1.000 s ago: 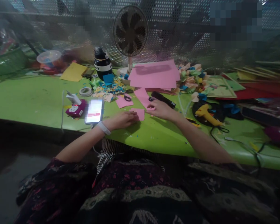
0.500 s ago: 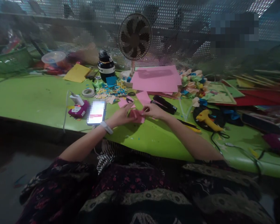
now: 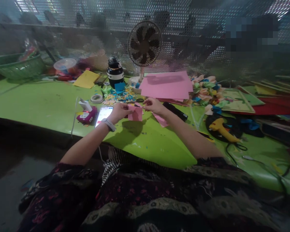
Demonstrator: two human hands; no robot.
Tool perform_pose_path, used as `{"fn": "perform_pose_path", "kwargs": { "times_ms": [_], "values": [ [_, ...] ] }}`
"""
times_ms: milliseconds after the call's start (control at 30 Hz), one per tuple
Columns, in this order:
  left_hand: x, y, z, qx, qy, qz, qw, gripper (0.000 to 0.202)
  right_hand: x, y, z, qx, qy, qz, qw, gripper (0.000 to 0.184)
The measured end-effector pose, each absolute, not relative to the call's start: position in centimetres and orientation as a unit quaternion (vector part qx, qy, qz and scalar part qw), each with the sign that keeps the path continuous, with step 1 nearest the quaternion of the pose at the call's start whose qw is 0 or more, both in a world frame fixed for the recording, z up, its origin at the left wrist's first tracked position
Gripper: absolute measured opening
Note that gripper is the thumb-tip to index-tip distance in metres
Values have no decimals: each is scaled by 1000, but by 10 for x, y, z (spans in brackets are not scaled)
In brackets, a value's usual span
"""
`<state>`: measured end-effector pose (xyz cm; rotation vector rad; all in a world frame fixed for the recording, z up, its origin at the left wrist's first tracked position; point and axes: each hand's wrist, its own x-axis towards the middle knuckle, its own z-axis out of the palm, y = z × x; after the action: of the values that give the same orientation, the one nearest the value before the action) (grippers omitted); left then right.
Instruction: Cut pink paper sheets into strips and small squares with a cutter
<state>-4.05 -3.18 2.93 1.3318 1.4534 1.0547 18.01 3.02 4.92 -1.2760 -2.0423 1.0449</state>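
L hand (image 3: pixel 119 111) pinches pink sq. (image 3: pixel 136 114) | R hand (image 3: pixel 154 106) nr corner, grip unclear | may crease if pulled unevenly

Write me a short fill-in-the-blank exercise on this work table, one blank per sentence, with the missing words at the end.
1. The left hand holds a small piece of paper that is ____ in colour.
2. To the right of the dark bottle, with a round cage around its blades, stands a ____.
3. The glue gun on the green table is coloured ____.
4. The pale wristband is worn on the person's ____ wrist.

Missing words: pink; fan; yellow; left.
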Motion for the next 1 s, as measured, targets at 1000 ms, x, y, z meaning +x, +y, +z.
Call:
{"fn": "perform_pose_path", "kwargs": {
  "times_ms": [1000],
  "values": [
    [-51, 3, 41, 505, 750, 214, 369, 32, 132, 73, 60, -532, -827, 180, -2, 14]
  ]
}}
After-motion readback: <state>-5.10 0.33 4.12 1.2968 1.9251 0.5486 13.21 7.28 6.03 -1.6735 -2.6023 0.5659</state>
